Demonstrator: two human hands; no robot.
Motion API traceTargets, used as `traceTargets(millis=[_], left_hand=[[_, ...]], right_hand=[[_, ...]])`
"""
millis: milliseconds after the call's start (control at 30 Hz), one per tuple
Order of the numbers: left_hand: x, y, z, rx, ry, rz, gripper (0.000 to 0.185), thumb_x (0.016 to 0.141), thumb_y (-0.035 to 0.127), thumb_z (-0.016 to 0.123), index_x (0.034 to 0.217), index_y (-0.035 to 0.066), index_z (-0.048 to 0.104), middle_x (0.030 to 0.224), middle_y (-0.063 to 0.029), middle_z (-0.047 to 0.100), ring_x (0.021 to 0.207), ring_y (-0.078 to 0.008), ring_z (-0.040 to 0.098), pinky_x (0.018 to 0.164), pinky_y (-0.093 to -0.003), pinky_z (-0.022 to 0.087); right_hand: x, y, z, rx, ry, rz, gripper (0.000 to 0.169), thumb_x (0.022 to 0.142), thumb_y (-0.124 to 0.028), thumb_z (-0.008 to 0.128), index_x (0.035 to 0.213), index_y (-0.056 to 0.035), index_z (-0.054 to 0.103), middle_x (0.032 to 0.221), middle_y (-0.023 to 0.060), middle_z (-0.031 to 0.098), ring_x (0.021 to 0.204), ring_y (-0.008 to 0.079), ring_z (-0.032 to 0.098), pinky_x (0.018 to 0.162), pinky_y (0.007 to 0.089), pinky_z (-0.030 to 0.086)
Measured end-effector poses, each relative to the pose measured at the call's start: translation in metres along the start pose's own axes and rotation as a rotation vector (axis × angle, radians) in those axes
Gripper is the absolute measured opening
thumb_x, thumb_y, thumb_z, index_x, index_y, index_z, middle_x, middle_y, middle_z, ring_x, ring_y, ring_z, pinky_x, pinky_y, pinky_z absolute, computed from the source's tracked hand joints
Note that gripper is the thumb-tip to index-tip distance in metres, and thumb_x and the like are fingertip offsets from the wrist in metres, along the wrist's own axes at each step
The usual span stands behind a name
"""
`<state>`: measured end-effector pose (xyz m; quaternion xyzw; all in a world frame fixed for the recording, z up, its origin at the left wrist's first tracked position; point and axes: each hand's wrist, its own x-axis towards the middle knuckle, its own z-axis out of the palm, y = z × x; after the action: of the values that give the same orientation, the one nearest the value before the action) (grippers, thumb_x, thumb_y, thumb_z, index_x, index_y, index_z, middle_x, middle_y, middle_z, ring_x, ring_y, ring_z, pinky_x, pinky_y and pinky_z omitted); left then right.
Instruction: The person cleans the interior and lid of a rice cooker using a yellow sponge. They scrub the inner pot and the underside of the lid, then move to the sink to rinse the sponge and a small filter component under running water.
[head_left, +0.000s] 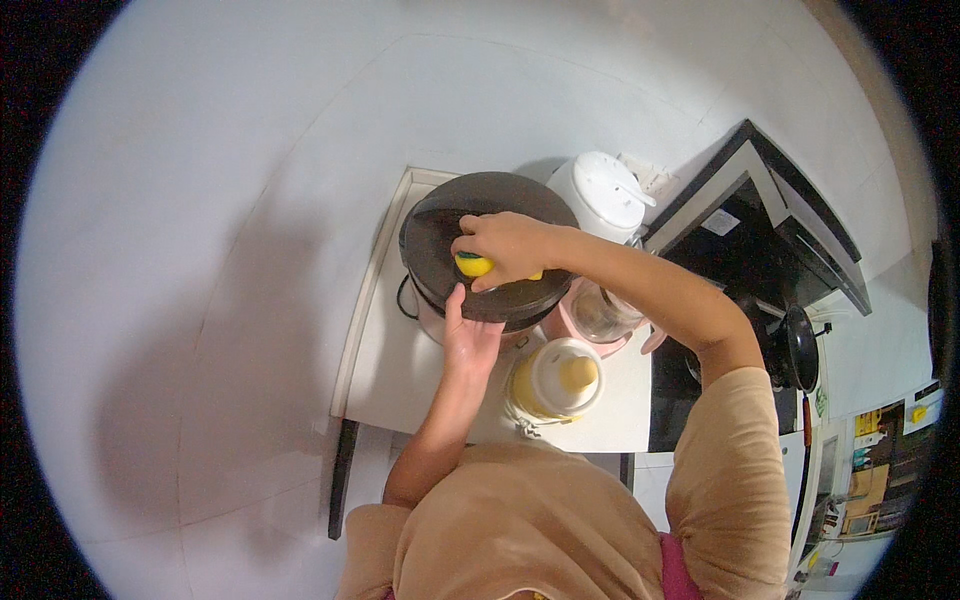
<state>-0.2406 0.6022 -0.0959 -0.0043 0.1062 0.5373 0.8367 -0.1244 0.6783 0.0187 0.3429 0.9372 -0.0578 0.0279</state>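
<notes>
A round electric cooker with a dark brown lid (499, 193) stands on a white countertop (375, 330) against the wall. My right hand (514, 244) grips a yellow sponge (472, 265) with a green scouring side and presses it on top of the lid. At the cooker's front edge is my left hand (472, 337), palm up, its thumb over the rim and its other fingers mostly hidden at the lid's edge. A black cord (405, 298) loops out on the cooker's left side.
Behind the cooker stands a white lidded container (607, 191). A pink appliance with a clear jug (600, 311) sits to its right. Nearer me is a yellow-and-white container (562, 379). Farther right are a black cooktop (667, 405) and a dark pan (801, 349).
</notes>
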Motion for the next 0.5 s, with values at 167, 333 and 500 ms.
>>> traceTargets(millis=[167, 333, 500], left_hand=[[0.004, -0.002, -0.007, 0.009, 0.050, 0.020, 0.044, 0.086, 0.029, 0.054, 0.122, 0.006, 0.044, 0.122, -0.0076, 0.050, 0.114, -0.0228, 0.046, 0.100, -0.0424, 0.035], [0.010, 0.000, -0.009, 0.082, 0.026, 0.065, 0.042, 0.085, 0.028, 0.054, 0.120, 0.007, 0.045, 0.120, -0.0071, 0.051, 0.112, -0.0239, 0.048, 0.099, -0.0433, 0.036], [0.013, 0.006, -0.012, 0.083, 0.062, 0.040, 0.043, 0.085, 0.028, 0.054, 0.120, 0.007, 0.045, 0.121, -0.0076, 0.051, 0.112, -0.0240, 0.048, 0.098, -0.0433, 0.037]], right_hand=[[-0.004, -0.006, 0.008, -0.066, 0.081, -0.034, 0.052, 0.069, -0.035, 0.067, 0.104, 0.0020, 0.056, 0.094, 0.0160, 0.048, 0.086, 0.0329, 0.053, 0.074, 0.0408, 0.045], [-0.001, 0.008, 0.015, 0.048, 0.165, -0.033, 0.051, 0.071, -0.034, 0.066, 0.104, 0.0028, 0.055, 0.097, 0.0161, 0.048, 0.090, 0.0331, 0.052, 0.075, 0.0403, 0.045], [-0.005, 0.005, 0.025, 0.050, 0.278, -0.074, 0.050, 0.071, -0.036, 0.064, 0.102, 0.0027, 0.056, 0.093, 0.0176, 0.050, 0.089, 0.0339, 0.053, 0.073, 0.0409, 0.047]])
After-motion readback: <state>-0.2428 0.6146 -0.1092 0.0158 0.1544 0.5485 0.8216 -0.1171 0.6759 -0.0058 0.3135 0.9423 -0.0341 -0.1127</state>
